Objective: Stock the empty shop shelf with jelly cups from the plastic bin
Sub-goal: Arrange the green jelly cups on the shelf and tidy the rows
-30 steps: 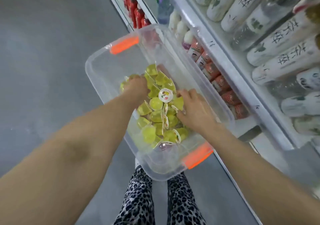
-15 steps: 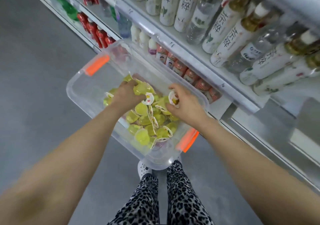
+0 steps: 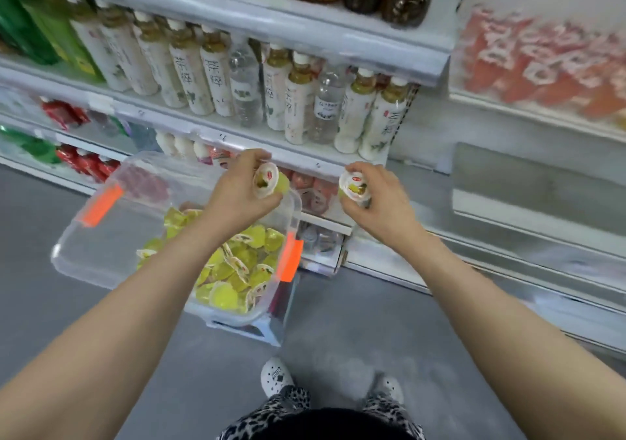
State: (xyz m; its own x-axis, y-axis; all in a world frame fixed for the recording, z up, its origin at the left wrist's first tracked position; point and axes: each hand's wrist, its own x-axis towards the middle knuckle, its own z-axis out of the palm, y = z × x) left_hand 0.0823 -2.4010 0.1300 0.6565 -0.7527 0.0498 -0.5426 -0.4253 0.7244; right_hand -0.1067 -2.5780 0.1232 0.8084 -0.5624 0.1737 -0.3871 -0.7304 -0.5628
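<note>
A clear plastic bin [image 3: 84, 253] with orange handles sits in front of the shelves, holding several yellow-green jelly cups [image 3: 237, 270]. My left hand [image 3: 237, 192] is raised above the bin's far right corner and grips one jelly cup [image 3: 269, 178], its white lid facing me. My right hand [image 3: 379, 199] is further right, off the bin, and holds another jelly cup [image 3: 354, 185] in front of the low shelf. An empty grey shelf [image 3: 528, 195] lies to the right of both hands.
Tea and water bottles [image 3: 237, 83] fill the shelf above my hands. Red-lidded cups [image 3: 311, 188] stand on the low shelf behind the bin. Orange packs [image 3: 542, 63] sit upper right. A small stool [image 3: 257, 327] carries the bin. My feet [image 3: 276, 375] stand on grey floor.
Both hands have lifted out of the bin, each with a jelly cup, and moved right toward the shelves. My view has swung up and right.
</note>
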